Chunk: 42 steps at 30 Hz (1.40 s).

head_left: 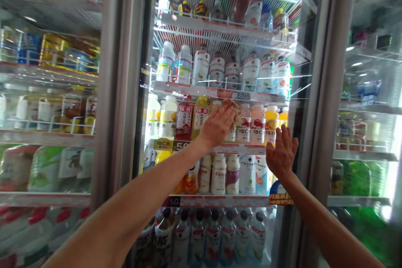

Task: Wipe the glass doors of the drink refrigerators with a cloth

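Fingers of the left hand [218, 125]: nearly straight, close together, laid over a crumpled brown-beige cloth [236, 114]; whether the thumb pinches some edge of it, I cannot tell.
Place of the cloth: under the left fingers and showing beyond them, against a flat, clear glass door [300, 88].
Handling of the cloth: I judge it light, soft and not fragile; it should fold easily, and it may bunch up or slide on the smooth surface.
Where to hold it: the thick middle, under flat fingers and palm, seems to me better than a loose edge.
Fingers of the right hand [283, 150]: a little spread, holding nothing, palm toward the glass; firm contact I cannot confirm.
Glass door: probably stiff and slippery, bordered by a grey metal frame [329, 71].
Behind the glass: printed plastic bottles, pink and orange [257, 123], upright on a shelf, near both hands.
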Tool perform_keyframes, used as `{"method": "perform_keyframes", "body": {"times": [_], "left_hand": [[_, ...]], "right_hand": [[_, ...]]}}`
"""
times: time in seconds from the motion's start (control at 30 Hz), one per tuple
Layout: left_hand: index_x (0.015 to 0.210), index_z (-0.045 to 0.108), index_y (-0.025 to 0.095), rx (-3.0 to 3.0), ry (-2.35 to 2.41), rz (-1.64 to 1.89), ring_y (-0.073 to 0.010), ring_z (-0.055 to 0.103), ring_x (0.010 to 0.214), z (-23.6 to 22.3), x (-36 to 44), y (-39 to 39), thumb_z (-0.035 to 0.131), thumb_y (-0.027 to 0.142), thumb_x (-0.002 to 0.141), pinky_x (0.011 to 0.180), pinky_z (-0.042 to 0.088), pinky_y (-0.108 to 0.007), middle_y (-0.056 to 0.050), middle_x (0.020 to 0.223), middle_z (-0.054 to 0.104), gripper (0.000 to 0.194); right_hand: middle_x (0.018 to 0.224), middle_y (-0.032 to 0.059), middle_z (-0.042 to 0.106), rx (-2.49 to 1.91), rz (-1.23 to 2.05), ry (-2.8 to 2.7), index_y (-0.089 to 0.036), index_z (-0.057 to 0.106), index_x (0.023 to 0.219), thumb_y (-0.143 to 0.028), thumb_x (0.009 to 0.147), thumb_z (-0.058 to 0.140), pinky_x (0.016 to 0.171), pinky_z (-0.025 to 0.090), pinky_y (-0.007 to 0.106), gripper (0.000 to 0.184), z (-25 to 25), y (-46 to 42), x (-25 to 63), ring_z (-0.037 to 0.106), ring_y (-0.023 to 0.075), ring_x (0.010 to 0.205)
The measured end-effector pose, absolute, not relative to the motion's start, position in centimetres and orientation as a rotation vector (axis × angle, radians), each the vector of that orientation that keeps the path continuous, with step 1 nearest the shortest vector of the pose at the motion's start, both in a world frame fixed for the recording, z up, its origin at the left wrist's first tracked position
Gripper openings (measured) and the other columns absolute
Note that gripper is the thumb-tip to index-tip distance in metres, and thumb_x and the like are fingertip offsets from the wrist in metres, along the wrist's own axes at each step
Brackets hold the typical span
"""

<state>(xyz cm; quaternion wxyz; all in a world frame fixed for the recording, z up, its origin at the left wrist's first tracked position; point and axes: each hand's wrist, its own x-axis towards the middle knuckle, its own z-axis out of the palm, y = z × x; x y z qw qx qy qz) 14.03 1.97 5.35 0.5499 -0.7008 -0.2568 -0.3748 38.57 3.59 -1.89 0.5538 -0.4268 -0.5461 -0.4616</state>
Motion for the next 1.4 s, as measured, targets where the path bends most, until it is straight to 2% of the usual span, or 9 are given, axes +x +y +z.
{"method": "perform_keyframes", "body": {"times": [0.13, 0.33, 0.53, 0.7, 0.9, 1.0, 1.13, 1.3, 1.4], "left_hand": [[0.124, 0.05, 0.016, -1.831, -0.271, -0.559, -0.0183, 0.04, 0.127, 5.4, 17.1, 2.4, 0.035, 0.019, 0.089, 0.107, 0.033, -0.036, -0.005, 0.134, 0.048, 0.038], [0.128, 0.045, 0.006, -1.717, -0.598, -0.915, -0.0275, 0.034, 0.13, 8.5, 22.8, 3.4, 0.032, 0.02, 0.089, 0.106, 0.03, -0.045, -0.013, 0.138, 0.042, 0.043], [0.129, 0.044, 0.014, -1.895, -0.187, -0.478, -0.0201, 0.041, 0.126, 5.7, 27.5, 3.7, 0.035, 0.021, 0.089, 0.107, 0.029, -0.037, -0.007, 0.136, 0.046, 0.041], [0.131, 0.04, 0.006, -1.825, -0.49, -0.765, -0.0273, 0.032, 0.131, 7.3, 28.8, 4.0, 0.028, 0.017, 0.09, 0.106, 0.029, -0.044, -0.013, 0.14, 0.04, 0.045], [0.122, 0.052, 0.015, -1.946, -0.104, -0.416, -0.0182, 0.042, 0.125, 1.8, 30.7, 3.7, 0.03, 0.019, 0.091, 0.104, 0.033, -0.034, -0.005, 0.133, 0.049, 0.038], [0.124, 0.049, 0.015, -1.936, -0.131, -0.438, -0.0173, 0.044, 0.123, 2.4, 29.7, 3.6, 0.031, 0.021, 0.091, 0.105, 0.032, -0.033, -0.005, 0.132, 0.051, 0.038], [0.129, 0.043, 0.01, -1.842, -0.409, -0.672, -0.0239, 0.035, 0.13, 4.2, 26.2, 3.2, 0.03, 0.019, 0.09, 0.106, 0.03, -0.041, -0.01, 0.138, 0.043, 0.042], [0.121, 0.052, 0.017, -1.888, -0.053, -0.421, -0.0153, 0.046, 0.122, 0.3, 20.3, 2.3, 0.038, 0.02, 0.088, 0.105, 0.034, -0.032, -0.004, 0.129, 0.053, 0.036], [0.12, 0.052, 0.015, -1.773, -0.195, -0.574, -0.0179, 0.046, 0.122, 0.3, 16.6, 2.0, 0.04, 0.019, 0.087, 0.105, 0.035, -0.035, -0.005, 0.129, 0.053, 0.035]], "right_hand": [[0.142, 0.0176, 0.035, -1.06, -1.12, -1.298, -0.016, 0.025, 0.141, -0.029, 0.087, 0.038, 0.106, 0.021, 0.054, 0.057, -1.9, 2.9, 41.4, 0.027, 0.0287, 0.134], [0.143, 0.016, 0.034, -1.102, -1.124, -1.259, -0.019, 0.026, 0.14, -0.028, 0.086, 0.037, 0.105, 0.023, 0.056, 0.056, -1.6, 2.0, 44.3, 0.029, 0.0285, 0.134], [0.142, 0.0164, 0.036, -1.11, -1.157, -1.213, -0.017, 0.028, 0.14, -0.029, 0.086, 0.038, 0.106, 0.024, 0.052, 0.056, -1.8, 0.9, 46.9, 0.029, 0.0277, 0.133], [0.143, 0.0157, 0.035, -1.118, -1.158, -1.197, -0.017, 0.029, 0.139, -0.029, 0.086, 0.037, 0.106, 0.023, 0.052, 0.055, -1.9, 0.4, 48.8, 0.029, 0.0274, 0.134], [0.143, 0.0159, 0.035, -1.142, -1.153, -1.208, -0.016, 0.029, 0.139, -0.029, 0.086, 0.039, 0.107, 0.022, 0.052, 0.056, -2.4, 0.9, 49.1, 0.029, 0.0274, 0.134], [0.143, 0.0154, 0.035, -1.137, -1.15, -1.209, -0.018, 0.029, 0.14, -0.027, 0.085, 0.038, 0.106, 0.023, 0.053, 0.056, -2.4, 0.8, 48.6, 0.03, 0.0279, 0.133], [0.142, 0.0163, 0.036, -1.123, -1.122, -1.231, -0.017, 0.029, 0.139, -0.028, 0.086, 0.038, 0.105, 0.024, 0.054, 0.055, -2.0, 0.7, 47.1, 0.03, 0.0287, 0.133], [0.143, 0.0148, 0.035, -1.091, -1.103, -1.309, -0.02, 0.025, 0.141, -0.028, 0.087, 0.038, 0.106, 0.023, 0.054, 0.056, -2.0, 1.0, 43.8, 0.03, 0.0274, 0.133], [0.144, 0.0134, 0.033, -1.052, -1.089, -1.368, -0.022, 0.022, 0.142, -0.027, 0.087, 0.038, 0.106, 0.022, 0.052, 0.057, -2.0, 1.3, 41.6, 0.028, 0.026, 0.134]]}}
